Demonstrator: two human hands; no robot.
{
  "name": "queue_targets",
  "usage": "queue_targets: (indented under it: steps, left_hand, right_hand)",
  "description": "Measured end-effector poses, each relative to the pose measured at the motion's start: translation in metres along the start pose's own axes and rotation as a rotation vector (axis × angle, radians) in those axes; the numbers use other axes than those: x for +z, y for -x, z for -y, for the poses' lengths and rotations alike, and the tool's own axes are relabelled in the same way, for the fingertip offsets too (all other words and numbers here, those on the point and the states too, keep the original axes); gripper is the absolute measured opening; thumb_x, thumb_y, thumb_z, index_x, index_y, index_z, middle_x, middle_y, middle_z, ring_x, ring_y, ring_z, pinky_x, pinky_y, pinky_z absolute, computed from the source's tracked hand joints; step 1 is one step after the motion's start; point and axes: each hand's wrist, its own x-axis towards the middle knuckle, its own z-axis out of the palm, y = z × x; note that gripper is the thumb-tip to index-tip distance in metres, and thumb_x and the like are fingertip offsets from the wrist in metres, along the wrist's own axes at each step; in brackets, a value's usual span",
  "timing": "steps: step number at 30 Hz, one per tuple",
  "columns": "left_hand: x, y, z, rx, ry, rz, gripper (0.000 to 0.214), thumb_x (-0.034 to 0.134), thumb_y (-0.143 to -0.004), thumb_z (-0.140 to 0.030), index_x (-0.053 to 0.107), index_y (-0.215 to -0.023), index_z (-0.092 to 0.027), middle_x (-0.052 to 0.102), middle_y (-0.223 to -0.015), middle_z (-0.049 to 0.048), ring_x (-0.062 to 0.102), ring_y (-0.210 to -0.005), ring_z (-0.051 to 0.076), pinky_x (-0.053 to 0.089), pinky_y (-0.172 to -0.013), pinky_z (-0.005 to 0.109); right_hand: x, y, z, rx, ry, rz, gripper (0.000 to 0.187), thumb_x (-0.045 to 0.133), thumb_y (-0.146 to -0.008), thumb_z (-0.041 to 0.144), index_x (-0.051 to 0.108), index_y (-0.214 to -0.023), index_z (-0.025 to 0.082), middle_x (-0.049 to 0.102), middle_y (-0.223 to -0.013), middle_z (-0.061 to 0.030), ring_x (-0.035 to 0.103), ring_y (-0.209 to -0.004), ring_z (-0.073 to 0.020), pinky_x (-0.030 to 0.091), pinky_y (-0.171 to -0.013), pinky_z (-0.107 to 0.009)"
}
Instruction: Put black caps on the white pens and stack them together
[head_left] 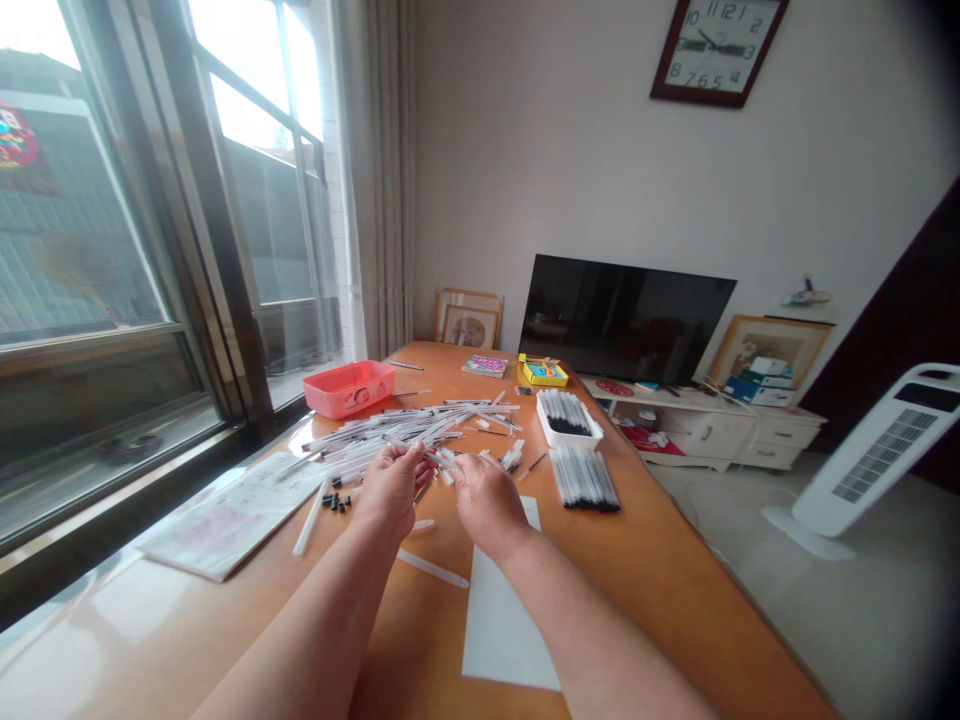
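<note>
My left hand [396, 487] is closed around a slim clear pen [441, 460] above the table. My right hand [486, 500] pinches the other end of this pen, its fingers partly hiding it. Just beyond both hands lies a loose heap of clear pen barrels and refills [390, 432]. Several small black pen plugs [335, 500] sit left of my left hand, beside a white tube [309, 520]. Under my right forearm is a white sheet of paper [502, 625]. Another whitish tube [433, 568] lies between my forearms.
Right of the heap stand a white tray [592, 438] of black-tipped pens and a stacked row of pens [585, 480]. A red plastic basket [349, 390] is at the back left, a yellow box [545, 373] at the far end. A booklet [232, 515] lies by the window.
</note>
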Motion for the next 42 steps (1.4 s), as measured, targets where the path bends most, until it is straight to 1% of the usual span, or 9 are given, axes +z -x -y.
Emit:
queue_targets:
  steps: [9,14,20,25,32,35,37,39,42]
  left_hand:
    - [0.000,0.006,-0.002,-0.015,0.015,0.012,0.031,0.076,-0.078,-0.021,0.045,-0.077,-0.020,0.067,-0.070,0.0008,0.066,-0.062,0.011,0.052,-0.063,0.022]
    - [-0.001,0.005,-0.002,-0.033,0.042,0.015,0.035,0.080,-0.074,-0.021,0.045,-0.077,-0.020,0.066,-0.069,-0.0003,0.066,-0.063,0.011,0.053,-0.064,0.022]
    - [0.000,0.006,-0.002,-0.043,0.034,0.010,0.031,0.075,-0.078,-0.018,0.044,-0.076,-0.020,0.067,-0.072,0.0010,0.067,-0.064,0.011,0.053,-0.065,0.022]
    - [0.001,0.007,-0.004,-0.047,0.045,0.008,0.034,0.078,-0.075,-0.019,0.043,-0.076,-0.020,0.066,-0.070,-0.0005,0.066,-0.063,0.011,0.053,-0.063,0.022]
    - [0.002,0.008,-0.005,-0.036,0.031,0.000,0.033,0.077,-0.075,-0.020,0.044,-0.076,-0.020,0.065,-0.069,-0.0005,0.066,-0.061,0.011,0.052,-0.062,0.021]
    - [0.004,0.009,-0.006,-0.028,0.021,0.002,0.030,0.075,-0.078,-0.019,0.045,-0.077,-0.020,0.066,-0.069,-0.0003,0.066,-0.060,0.011,0.052,-0.061,0.021]
    - [0.005,0.011,-0.008,-0.034,0.025,0.005,0.029,0.074,-0.078,-0.019,0.045,-0.077,-0.020,0.067,-0.070,0.0008,0.066,-0.061,0.011,0.052,-0.061,0.021]
    - [0.005,0.012,-0.010,-0.038,0.026,0.005,0.031,0.076,-0.077,-0.020,0.045,-0.076,-0.020,0.067,-0.070,0.0014,0.065,-0.060,0.011,0.051,-0.059,0.020]
    - [0.004,0.012,-0.013,0.011,0.009,0.039,0.031,0.079,-0.075,-0.027,0.049,-0.078,-0.020,0.065,-0.068,-0.0003,0.061,-0.055,0.009,0.048,-0.055,0.018]
  right_hand:
    - [0.000,0.000,0.000,-0.013,-0.020,0.023,0.015,0.049,-0.096,0.016,0.063,-0.102,0.018,0.070,-0.096,-0.0089,0.060,-0.092,-0.0244,0.042,-0.084,-0.033]
    - [-0.002,-0.001,0.002,0.000,-0.027,0.034,0.016,0.048,-0.096,0.016,0.063,-0.098,0.019,0.069,-0.095,-0.0089,0.059,-0.092,-0.0244,0.042,-0.084,-0.033]
    - [-0.004,-0.001,0.003,-0.001,-0.035,0.033,0.015,0.048,-0.097,0.016,0.063,-0.099,0.019,0.069,-0.095,-0.0095,0.059,-0.092,-0.0241,0.041,-0.083,-0.033]
    - [-0.007,-0.002,0.004,-0.004,-0.046,0.029,0.015,0.047,-0.097,0.018,0.063,-0.099,0.018,0.070,-0.094,-0.0090,0.059,-0.090,-0.0239,0.041,-0.081,-0.032]
    - [-0.011,-0.002,0.005,-0.005,-0.058,0.050,0.016,0.048,-0.097,0.018,0.064,-0.098,0.018,0.070,-0.093,-0.0090,0.059,-0.089,-0.0235,0.041,-0.081,-0.032]
    - [-0.012,-0.002,0.004,0.019,-0.126,0.046,0.016,0.048,-0.097,0.020,0.064,-0.097,0.018,0.070,-0.092,-0.0084,0.061,-0.090,-0.0226,0.042,-0.082,-0.031]
    - [-0.013,-0.002,0.002,0.057,-0.213,0.057,0.017,0.048,-0.098,0.023,0.065,-0.097,0.019,0.070,-0.090,-0.0071,0.062,-0.088,-0.0212,0.044,-0.080,-0.030]
    - [-0.013,-0.002,-0.001,0.115,-0.329,0.086,0.018,0.048,-0.098,0.028,0.065,-0.096,0.021,0.070,-0.085,-0.0049,0.063,-0.081,-0.0192,0.045,-0.074,-0.028]
    - [-0.012,-0.003,-0.004,0.218,-0.525,0.159,0.023,0.049,-0.098,0.036,0.064,-0.090,0.021,0.070,-0.078,-0.0019,0.062,-0.071,-0.0160,0.045,-0.067,-0.027]
